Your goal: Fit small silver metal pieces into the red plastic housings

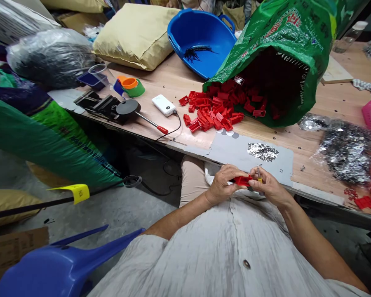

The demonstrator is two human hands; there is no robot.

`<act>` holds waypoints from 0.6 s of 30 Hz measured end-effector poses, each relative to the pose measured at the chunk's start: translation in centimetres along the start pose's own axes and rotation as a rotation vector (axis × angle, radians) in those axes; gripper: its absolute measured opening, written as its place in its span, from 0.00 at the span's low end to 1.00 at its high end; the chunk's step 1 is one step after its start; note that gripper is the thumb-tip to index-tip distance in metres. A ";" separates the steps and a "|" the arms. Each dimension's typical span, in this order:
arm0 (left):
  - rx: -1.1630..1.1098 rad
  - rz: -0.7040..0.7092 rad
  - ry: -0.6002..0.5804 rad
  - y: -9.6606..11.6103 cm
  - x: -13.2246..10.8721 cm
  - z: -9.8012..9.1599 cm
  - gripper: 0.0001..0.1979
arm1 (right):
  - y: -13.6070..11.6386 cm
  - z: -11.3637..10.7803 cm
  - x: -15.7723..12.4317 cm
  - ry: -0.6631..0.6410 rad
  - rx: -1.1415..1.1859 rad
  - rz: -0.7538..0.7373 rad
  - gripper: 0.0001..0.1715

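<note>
Your two bare hands meet in front of your belly, just over the edge of a wooden workbench. Your left hand [224, 185] is closed around a small red plastic part [243, 180], gripping its nearer end. The part's long axis runs sideways across your body, and its far end points toward your right hand [270, 187], almost touching it. Your right hand pinches a small yellow-collared metal pin [259, 175], which stands nearly upright just beside that far end. The pin is too small to show whether it touches the red part.

Just beyond your hands lies a grey board [250, 159] with a scatter of tiny silver metal pieces [262, 152]. Farther ahead, a green woven sack [275, 53] lies on its side, its open mouth spilling a heap of matching red plastic parts [213, 109] across the bench. To the left of that heap are a white power bank [163, 105] and a black hand press [106, 108] with a red-tipped lever. A blue plastic basin [200, 41] sits behind the sack. On your right is a clear bag of silver metal pieces [348, 152].
</note>
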State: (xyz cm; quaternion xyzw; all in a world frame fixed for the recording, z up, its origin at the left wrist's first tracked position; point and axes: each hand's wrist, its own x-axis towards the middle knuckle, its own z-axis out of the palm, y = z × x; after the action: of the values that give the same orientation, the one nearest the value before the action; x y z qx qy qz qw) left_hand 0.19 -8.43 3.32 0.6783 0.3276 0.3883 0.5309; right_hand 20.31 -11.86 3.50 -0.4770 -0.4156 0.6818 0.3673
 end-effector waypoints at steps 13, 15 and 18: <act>-0.262 -0.018 0.098 -3.0 0.2 -0.7 0.19 | -1.6 -1.5 2.3 0.109 -0.457 -0.131 0.21; -0.266 -0.049 0.123 -2.9 0.3 -0.8 0.20 | -2.3 -2.8 3.2 0.364 -0.826 -0.244 0.13; -0.236 -0.074 0.153 -3.0 0.3 -1.1 0.20 | -2.7 -4.4 4.5 0.513 -1.201 -0.304 0.09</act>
State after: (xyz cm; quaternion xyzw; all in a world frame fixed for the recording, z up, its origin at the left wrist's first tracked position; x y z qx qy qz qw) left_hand -0.72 -6.98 0.63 0.5670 0.3440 0.4547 0.5946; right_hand 23.58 -5.82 3.54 -0.6818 -0.6848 0.1379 0.2172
